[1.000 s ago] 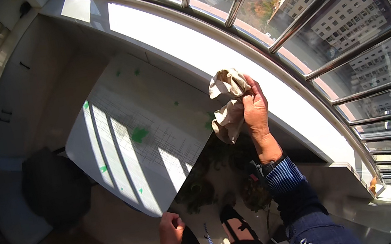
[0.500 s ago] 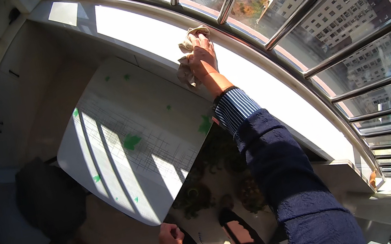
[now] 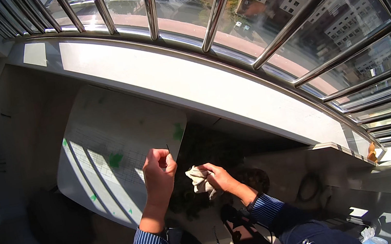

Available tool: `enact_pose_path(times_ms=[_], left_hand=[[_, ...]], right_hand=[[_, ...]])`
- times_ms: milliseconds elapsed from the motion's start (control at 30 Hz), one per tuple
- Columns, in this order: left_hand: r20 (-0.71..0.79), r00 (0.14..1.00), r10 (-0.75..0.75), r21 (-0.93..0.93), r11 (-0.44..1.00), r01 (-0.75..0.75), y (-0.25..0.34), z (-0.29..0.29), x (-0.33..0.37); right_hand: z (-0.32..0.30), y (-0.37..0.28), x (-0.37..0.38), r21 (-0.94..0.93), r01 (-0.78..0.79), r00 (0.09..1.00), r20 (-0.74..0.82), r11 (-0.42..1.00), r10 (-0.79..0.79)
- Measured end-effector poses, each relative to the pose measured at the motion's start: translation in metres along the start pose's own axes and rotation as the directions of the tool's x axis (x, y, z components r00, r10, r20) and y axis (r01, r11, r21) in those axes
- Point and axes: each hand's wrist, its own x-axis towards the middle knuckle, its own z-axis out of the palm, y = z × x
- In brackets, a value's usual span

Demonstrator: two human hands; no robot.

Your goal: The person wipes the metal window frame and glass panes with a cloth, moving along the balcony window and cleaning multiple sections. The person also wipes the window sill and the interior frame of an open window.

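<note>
White sill [image 3: 144,68] (sunlit), metal bars [image 3: 150,4], table [image 3: 132,117], cloth [image 3: 199,180]

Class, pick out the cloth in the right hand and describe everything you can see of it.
The cloth is cream to beige, with no pattern visible, and looks like soft, thin fabric. It is crumpled into loose folds, pale on the ridges and shadowed in the creases. The right hand grips its right side, while the rest sticks out to the left and droops below. It is held off to the right of the left hand, not touching it. Whether it is damp cannot be told.
</note>
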Motion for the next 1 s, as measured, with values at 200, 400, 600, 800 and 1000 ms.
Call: enact_pose_path(times_ms=[200,400,600,800,1000], left_hand=[[0.279,0.958,-0.07,0.019,0.998,0.068,0.043,0.168,0.075],[0.452,0.886,-0.105,-0.085,0.983,0.161,0.076,0.244,0.089],[0.381,0.922,-0.069,-0.341,0.916,0.21,0.035,0.167,0.023],[0.219,0.766,-0.604,0.022,0.788,0.615,-0.069,-0.006,-0.154],[-0.165,0.583,-0.795,0.329,0.513,0.793,-0.107,-0.165,-0.407]], right_hand=[[-0.037,0.04,-0.143,-0.21,-0.018,0.973,-0.227,0.978,-0.031],[-0.044,0.028,-0.162,-0.533,0.009,0.919,-0.328,0.846,-0.217],[-0.046,0.017,-0.163,-0.424,0.041,0.939,-0.292,0.905,-0.179],[-0.066,-0.003,-0.154,-0.346,0.037,0.959,-0.253,0.937,-0.131],[-0.082,-0.037,-0.135,-0.644,0.041,0.983,-0.111,0.764,-0.146]])
